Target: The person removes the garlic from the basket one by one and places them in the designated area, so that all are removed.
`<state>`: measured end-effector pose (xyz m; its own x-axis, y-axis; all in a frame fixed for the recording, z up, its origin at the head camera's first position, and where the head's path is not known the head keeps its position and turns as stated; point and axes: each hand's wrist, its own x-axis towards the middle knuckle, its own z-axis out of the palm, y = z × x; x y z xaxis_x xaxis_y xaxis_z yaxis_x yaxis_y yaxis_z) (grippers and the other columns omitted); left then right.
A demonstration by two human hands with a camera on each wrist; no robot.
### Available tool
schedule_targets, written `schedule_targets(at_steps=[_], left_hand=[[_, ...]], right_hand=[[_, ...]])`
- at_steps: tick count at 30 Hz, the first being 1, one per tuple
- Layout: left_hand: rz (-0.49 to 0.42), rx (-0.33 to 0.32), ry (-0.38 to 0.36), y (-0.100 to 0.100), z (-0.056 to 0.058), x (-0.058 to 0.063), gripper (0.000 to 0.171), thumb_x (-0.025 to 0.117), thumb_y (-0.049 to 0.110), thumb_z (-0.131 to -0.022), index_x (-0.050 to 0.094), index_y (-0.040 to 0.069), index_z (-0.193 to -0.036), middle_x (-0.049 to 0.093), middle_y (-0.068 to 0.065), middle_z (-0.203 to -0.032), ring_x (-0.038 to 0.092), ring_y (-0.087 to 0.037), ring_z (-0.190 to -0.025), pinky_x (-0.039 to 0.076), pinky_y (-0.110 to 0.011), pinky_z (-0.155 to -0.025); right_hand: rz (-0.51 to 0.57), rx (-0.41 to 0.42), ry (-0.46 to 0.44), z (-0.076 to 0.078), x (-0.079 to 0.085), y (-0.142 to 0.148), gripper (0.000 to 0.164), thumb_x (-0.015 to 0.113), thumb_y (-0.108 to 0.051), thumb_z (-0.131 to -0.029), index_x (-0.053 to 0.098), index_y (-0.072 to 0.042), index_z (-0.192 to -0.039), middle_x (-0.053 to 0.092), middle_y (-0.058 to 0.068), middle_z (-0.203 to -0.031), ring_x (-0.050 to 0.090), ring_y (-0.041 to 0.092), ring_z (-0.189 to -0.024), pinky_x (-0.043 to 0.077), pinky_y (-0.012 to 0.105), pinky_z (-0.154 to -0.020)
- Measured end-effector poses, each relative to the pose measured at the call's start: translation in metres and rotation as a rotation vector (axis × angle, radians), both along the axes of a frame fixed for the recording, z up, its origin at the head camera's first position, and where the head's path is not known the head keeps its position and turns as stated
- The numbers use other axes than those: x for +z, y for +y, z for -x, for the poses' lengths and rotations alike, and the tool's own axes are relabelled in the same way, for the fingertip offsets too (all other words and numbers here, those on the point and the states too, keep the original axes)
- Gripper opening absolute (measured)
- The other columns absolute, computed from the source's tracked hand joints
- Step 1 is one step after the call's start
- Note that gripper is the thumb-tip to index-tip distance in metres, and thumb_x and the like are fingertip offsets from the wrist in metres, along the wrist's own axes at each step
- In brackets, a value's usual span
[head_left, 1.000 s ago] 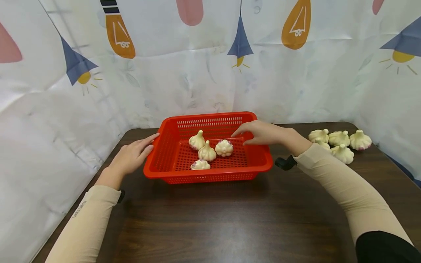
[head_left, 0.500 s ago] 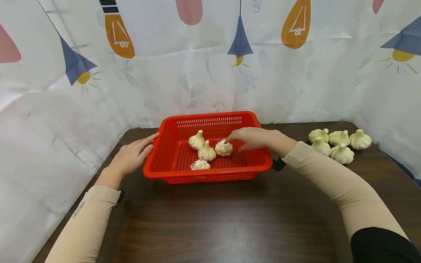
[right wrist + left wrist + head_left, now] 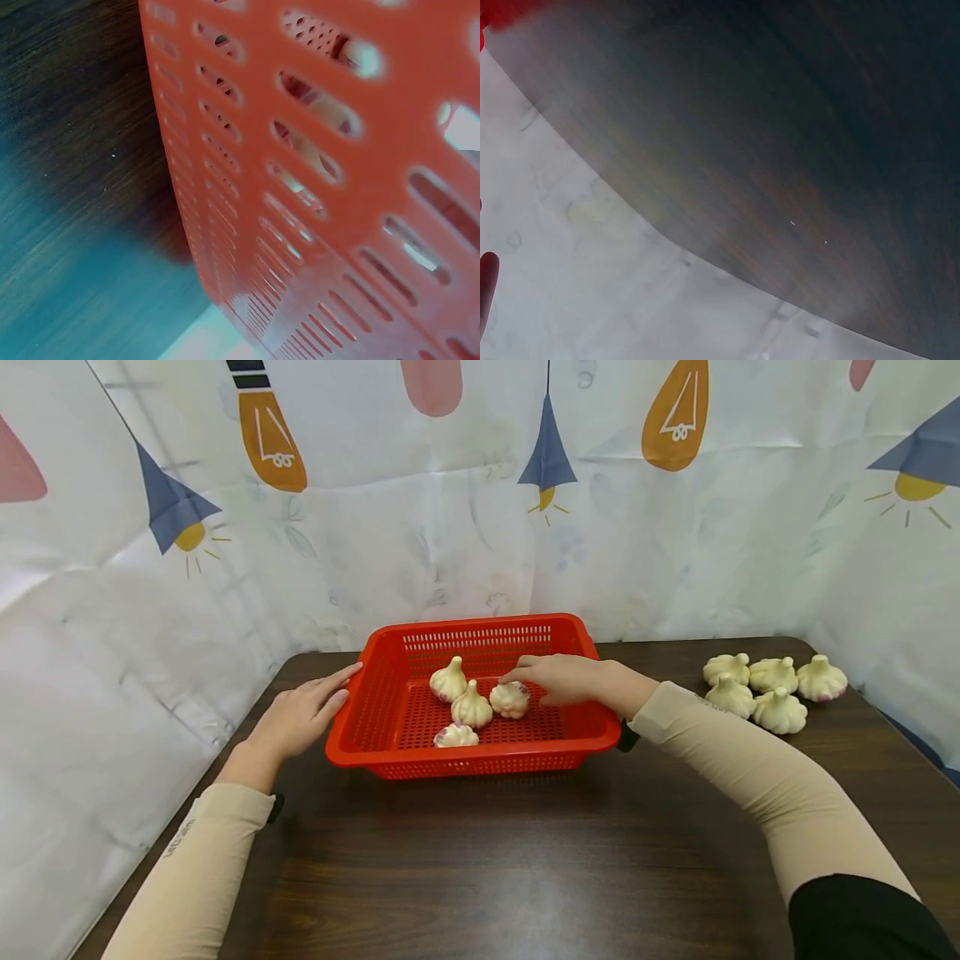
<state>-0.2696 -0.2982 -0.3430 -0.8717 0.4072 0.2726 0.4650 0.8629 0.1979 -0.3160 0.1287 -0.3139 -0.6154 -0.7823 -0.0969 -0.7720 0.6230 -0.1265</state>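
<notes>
In the head view, a red perforated plastic basket (image 3: pixel 480 758) stands on the table with several garlic bulbs inside. My left hand (image 3: pixel 298 714) touches the basket's left rim with extended fingertips. Over the basket's right side reaches my right hand (image 3: pixel 564 679), its fingertips at the top of the rightmost garlic bulb (image 3: pixel 510 702); the thumb appears a little apart from the bulb. Left of that bulb sit a middle bulb (image 3: pixel 472 706), a rear bulb (image 3: pixel 448 680) and a front bulb (image 3: pixel 456 736). The right wrist view shows mainly the slotted basket wall (image 3: pixel 255 150), which hides the hand.
Several more garlic bulbs (image 3: pixel 780 710) lie grouped on the dark wooden table (image 3: pixel 480 860) at the far right. A white printed cloth (image 3: pixel 450 552) hangs behind and along the sides.
My right hand has moved left and down into the basket, from above its right side to the rightmost garlic bulb, which has turned slightly. My left hand stays on the rim.
</notes>
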Motion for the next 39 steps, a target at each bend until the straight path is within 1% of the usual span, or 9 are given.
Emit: schedule_targets(at_steps=[3, 8, 12, 16, 22, 26, 29, 35, 39], left_hand=[[0.001, -0.002, 0.001, 0.0006, -0.0003, 0.0003, 0.054, 0.04, 0.039, -0.111, 0.036, 0.019, -0.161, 0.052, -0.027, -0.146, 0.053, -0.048, -0.126, 0.043, -0.068, -0.098], [-0.002, 0.002, 0.001, 0.0001, 0.0002, -0.0001, 0.054, 0.04, 0.04, -0.111, 0.036, 0.019, -0.161, 0.052, -0.026, -0.147, 0.053, -0.048, -0.126, 0.043, -0.067, -0.099], [0.004, 0.004, -0.003, -0.0009, 0.0004, -0.0012, 0.055, 0.039, 0.04, -0.111, 0.036, 0.019, -0.161, 0.051, -0.026, -0.147, 0.052, -0.048, -0.127, 0.043, -0.067, -0.099], [0.005, 0.004, -0.001, -0.0014, 0.0003, -0.0018, 0.055, 0.039, 0.04, -0.111, 0.036, 0.018, -0.161, 0.052, -0.027, -0.147, 0.053, -0.048, -0.126, 0.043, -0.067, -0.099], [0.0, -0.002, 0.008, -0.0003, 0.0, 0.0001, 0.054, 0.04, 0.039, -0.111, 0.037, 0.019, -0.161, 0.052, -0.027, -0.146, 0.054, -0.048, -0.125, 0.044, -0.067, -0.098], [-0.004, -0.007, 0.014, 0.0002, -0.0002, 0.0007, 0.054, 0.04, 0.038, -0.111, 0.037, 0.018, -0.16, 0.053, -0.027, -0.145, 0.054, -0.048, -0.124, 0.044, -0.067, -0.097], [-0.001, -0.004, 0.007, 0.0001, 0.0, 0.0008, 0.054, 0.04, 0.039, -0.111, 0.037, 0.018, -0.161, 0.053, -0.027, -0.145, 0.054, -0.047, -0.124, 0.044, -0.067, -0.097], [0.01, 0.0, -0.005, -0.0005, 0.0006, 0.0004, 0.055, 0.039, 0.039, -0.11, 0.036, 0.018, -0.161, 0.053, -0.027, -0.145, 0.054, -0.047, -0.125, 0.044, -0.067, -0.098], [0.011, 0.002, -0.002, -0.0009, 0.0014, 0.0003, 0.055, 0.039, 0.04, -0.111, 0.036, 0.019, -0.161, 0.053, -0.026, -0.146, 0.054, -0.047, -0.125, 0.044, -0.066, -0.099]], right_hand=[[0.009, -0.01, -0.014, -0.0003, 0.0004, -0.0009, 0.056, 0.076, 0.003, -0.089, 0.06, -0.011, -0.141, 0.056, 0.013, -0.136, 0.066, 0.031, -0.107, 0.055, 0.042, -0.092], [0.046, -0.003, -0.057, 0.0013, -0.0013, -0.001, 0.047, 0.079, -0.001, -0.088, 0.061, -0.01, -0.13, 0.059, 0.009, -0.132, 0.063, 0.027, -0.112, 0.051, 0.043, -0.099], [0.046, -0.008, -0.119, 0.0026, -0.0026, -0.0021, 0.049, 0.082, -0.005, -0.087, 0.057, -0.011, -0.129, 0.064, 0.006, -0.127, 0.062, 0.023, -0.11, 0.05, 0.042, -0.1], [0.021, -0.023, -0.152, 0.0039, -0.004, -0.0037, 0.053, 0.084, -0.011, -0.087, 0.054, -0.011, -0.131, 0.064, 0.005, -0.127, 0.062, 0.02, -0.107, 0.05, 0.04, -0.099], [-0.009, -0.02, -0.164, 0.0028, -0.0039, -0.0047, 0.058, 0.085, -0.018, -0.087, 0.052, -0.011, -0.134, 0.063, 0.006, -0.127, 0.061, 0.019, -0.105, 0.05, 0.04, -0.097], [-0.028, -0.019, -0.162, 0.0017, -0.0042, -0.0051, 0.058, 0.084, -0.02, -0.088, 0.052, -0.013, -0.136, 0.063, 0.006, -0.127, 0.06, 0.02, -0.105, 0.05, 0.04, -0.096], [-0.033, -0.019, -0.156, 0.0012, -0.0046, -0.0052, 0.058, 0.084, -0.02, -0.088, 0.053, -0.013, -0.137, 0.062, 0.006, -0.13, 0.06, 0.02, -0.107, 0.049, 0.04, -0.098], [-0.014, -0.011, -0.137, -0.0009, -0.0032, -0.0037, 0.058, 0.085, -0.019, -0.088, 0.054, -0.012, -0.136, 0.061, 0.007, -0.131, 0.061, 0.02, -0.108, 0.049, 0.04, -0.099], [0.027, -0.001, -0.124, -0.0018, -0.0003, -0.0005, 0.059, 0.085, -0.018, -0.087, 0.054, -0.011, -0.136, 0.06, 0.007, -0.131, 0.06, 0.02, -0.106, 0.049, 0.04, -0.098]])
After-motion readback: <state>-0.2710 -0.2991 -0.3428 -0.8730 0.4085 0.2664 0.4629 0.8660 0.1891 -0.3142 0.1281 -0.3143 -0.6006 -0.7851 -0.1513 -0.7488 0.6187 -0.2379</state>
